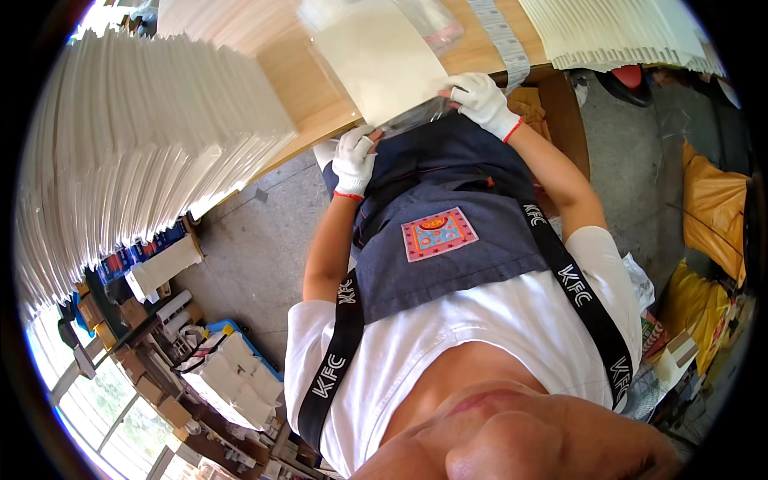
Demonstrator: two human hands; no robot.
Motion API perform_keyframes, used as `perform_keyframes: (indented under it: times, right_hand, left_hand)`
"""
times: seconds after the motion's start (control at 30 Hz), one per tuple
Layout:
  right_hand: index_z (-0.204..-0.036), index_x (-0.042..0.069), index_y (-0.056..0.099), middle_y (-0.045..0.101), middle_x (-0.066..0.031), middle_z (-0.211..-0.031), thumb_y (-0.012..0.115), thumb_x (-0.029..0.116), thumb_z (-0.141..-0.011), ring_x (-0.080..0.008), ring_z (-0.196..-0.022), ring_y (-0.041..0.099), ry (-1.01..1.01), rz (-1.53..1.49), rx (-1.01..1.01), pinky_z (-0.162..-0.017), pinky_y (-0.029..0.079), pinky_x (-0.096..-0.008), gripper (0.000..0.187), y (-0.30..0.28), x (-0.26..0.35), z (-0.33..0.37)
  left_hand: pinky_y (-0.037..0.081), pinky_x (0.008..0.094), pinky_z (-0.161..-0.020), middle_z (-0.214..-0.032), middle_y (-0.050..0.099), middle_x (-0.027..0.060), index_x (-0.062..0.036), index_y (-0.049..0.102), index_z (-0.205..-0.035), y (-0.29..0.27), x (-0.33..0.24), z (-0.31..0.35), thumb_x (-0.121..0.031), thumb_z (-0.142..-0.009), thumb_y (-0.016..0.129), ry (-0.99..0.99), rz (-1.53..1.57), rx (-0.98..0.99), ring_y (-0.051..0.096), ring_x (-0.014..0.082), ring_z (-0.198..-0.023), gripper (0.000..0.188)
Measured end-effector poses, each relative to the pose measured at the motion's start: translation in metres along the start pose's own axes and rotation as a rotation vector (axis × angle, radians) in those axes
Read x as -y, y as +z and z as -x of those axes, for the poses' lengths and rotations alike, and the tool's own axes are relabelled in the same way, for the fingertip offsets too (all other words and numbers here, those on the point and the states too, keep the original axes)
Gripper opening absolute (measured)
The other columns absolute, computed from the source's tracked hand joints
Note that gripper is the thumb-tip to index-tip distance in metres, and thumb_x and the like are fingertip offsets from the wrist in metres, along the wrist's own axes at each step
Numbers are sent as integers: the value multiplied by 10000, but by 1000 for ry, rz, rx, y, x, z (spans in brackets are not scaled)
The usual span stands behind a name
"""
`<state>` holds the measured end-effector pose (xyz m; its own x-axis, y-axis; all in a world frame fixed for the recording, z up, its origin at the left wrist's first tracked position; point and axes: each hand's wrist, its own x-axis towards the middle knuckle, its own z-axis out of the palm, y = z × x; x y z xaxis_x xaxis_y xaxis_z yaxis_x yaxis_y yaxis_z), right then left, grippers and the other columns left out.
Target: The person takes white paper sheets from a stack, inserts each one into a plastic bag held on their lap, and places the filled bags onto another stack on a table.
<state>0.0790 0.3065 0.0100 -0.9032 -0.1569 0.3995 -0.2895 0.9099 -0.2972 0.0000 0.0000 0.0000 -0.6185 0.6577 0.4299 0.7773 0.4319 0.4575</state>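
Observation:
A cream rectangular sheet [376,64] lies on the table in front of me, inside or on a clear plastic bag whose loose end [412,120] hangs over the near table edge. White fingerless-style gloves with red cuffs cover both hands. At the near left corner of the plastic, my left hand [354,162] is closed, its fingertips on the film. My right hand [481,106] pinches the opposite corner beside the sheet. Whether the sheet sits fully inside the bag is hard to see.
A long row of white packets [152,128] stands on the left of the wooden table [300,84]. More white packets [616,32] lie at the far right. Between them are another clear bag [438,28] and a label strip [502,40]. A cardboard box [570,120] stands below the table.

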Motion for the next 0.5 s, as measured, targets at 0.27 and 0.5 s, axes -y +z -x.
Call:
perform_keyframes:
  times: [0.27,0.5]
  right_hand:
    - [-881,76,510,571,-92,-673,651,250,-787,-297,-642,581,884,-330,-344,-572,428,-376,243,52,44,-10]
    - [-932,59,491,562,-130,-858,575,166,-828,-256,-769,545,1089,-465,-892,-727,440,-339,172,42,7,36]
  left_hand:
    - [425,260,-687,-783,533,27,-71,470,-855,49,3,10,-26,-827,572,-845,900,-578,499,113,-731,115]
    - [525,391,-749,-943,589,80,-72,523,-957,64,5,19,-9,-832,443,-1429,1729,-832,594,216,-842,161]
